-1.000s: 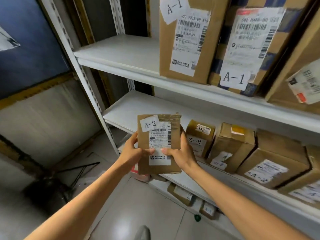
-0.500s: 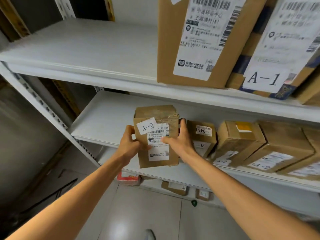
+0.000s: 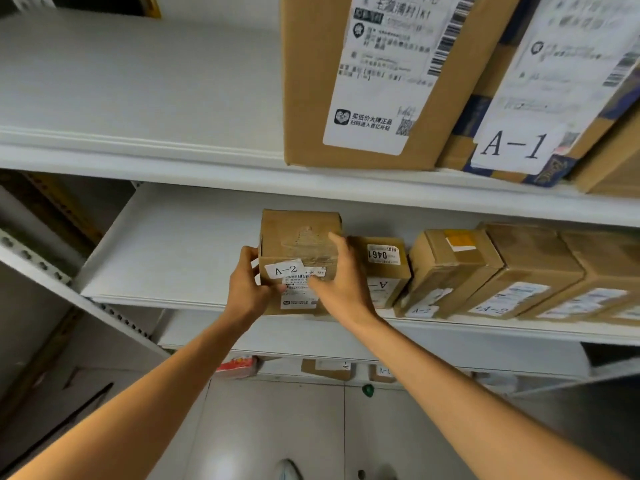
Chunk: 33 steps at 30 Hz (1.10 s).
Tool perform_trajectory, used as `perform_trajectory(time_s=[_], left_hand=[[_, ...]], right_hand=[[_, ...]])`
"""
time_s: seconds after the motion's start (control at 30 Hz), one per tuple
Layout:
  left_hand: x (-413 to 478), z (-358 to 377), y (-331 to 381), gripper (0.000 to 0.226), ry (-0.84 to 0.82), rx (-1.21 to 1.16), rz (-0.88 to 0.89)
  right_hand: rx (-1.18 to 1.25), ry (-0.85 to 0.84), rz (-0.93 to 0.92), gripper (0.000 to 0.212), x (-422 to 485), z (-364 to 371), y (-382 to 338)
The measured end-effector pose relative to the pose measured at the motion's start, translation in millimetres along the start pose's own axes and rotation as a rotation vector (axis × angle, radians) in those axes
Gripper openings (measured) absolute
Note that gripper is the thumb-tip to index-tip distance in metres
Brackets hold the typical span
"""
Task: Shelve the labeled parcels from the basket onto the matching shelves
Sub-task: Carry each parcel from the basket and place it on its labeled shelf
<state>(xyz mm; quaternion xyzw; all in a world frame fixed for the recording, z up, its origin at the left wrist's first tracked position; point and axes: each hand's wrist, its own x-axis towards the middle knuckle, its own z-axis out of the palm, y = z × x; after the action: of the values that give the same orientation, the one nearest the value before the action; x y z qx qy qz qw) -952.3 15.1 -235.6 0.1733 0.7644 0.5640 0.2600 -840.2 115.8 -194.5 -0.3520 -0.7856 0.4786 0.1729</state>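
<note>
A small brown parcel (image 3: pixel 298 244) with a white "A-2" tag sits at the front edge of the middle white shelf (image 3: pixel 173 258), just left of a row of other A-2 boxes (image 3: pixel 384 268). My left hand (image 3: pixel 247 289) grips its left front corner, thumb across the label. My right hand (image 3: pixel 341 278) holds its right side, fingers up along the edge and thumb on the front. Whether the parcel's base rests fully on the shelf is hidden by my hands.
The upper shelf (image 3: pixel 138 98) carries large boxes (image 3: pixel 374 81), one marked "A-1" (image 3: pixel 512 147). More A-2 boxes (image 3: pixel 491 271) fill the middle shelf to the right; bare board lies to its left. A lower shelf holds small parcels (image 3: pixel 239 367). A metal upright (image 3: pixel 34 265) stands at left.
Both hands carried the A-2 parcel up and forward from in front of the rack to the middle shelf, beside the other A-2 boxes. The view moved closer to the shelves.
</note>
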Motion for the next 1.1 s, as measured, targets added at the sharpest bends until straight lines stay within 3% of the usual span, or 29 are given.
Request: perform_trajectory(time_s=[0.23, 0.33, 0.4, 0.53, 0.63, 0.77, 0.93, 1.1], left_hand=[[9.2, -1.0, 2.4, 0.056, -0.085, 0.143, 0.030], [3.9, -7.1, -2.3, 0.072, -0.087, 0.129, 0.036], [-6.0, -15.6, -9.0, 0.079, -0.054, 0.168, 0.034], [-36.0, -46.5, -18.4, 0.067, 0.039, 0.388, 0.035], [-71.0, -72.9, -18.4, 0.050, 0.068, 0.655, 0.032], [-139.6, -92.1, -19.9, 0.044, 0.190, 0.934, -0.047], [-251.1, -82.3, -36.3, 0.041, 0.478, 0.901, -0.289], [-384.9, -24.4, -50.2, 0.038, 0.733, 0.720, -0.551]], right_hand=[[-0.211, 0.035, -0.087, 0.066, -7.5, -5.2, 3.2], [-0.411, 0.061, -0.248, 0.061, -10.8, -3.1, -1.6], [-0.580, 0.015, -0.456, 0.057, -12.0, -1.5, -6.4], [-0.663, -0.256, -0.712, 0.043, -19.0, 6.3, -19.9], [-0.635, -0.466, -0.673, 0.035, -25.1, 23.1, -27.1], [-0.750, -0.810, -0.672, 0.035, -43.4, 51.0, -38.6], [-0.824, -1.027, -0.986, 0.035, -98.8, 69.6, -46.5], [-0.743, -1.261, -1.271, 0.039, -192.8, 58.4, -42.0]])
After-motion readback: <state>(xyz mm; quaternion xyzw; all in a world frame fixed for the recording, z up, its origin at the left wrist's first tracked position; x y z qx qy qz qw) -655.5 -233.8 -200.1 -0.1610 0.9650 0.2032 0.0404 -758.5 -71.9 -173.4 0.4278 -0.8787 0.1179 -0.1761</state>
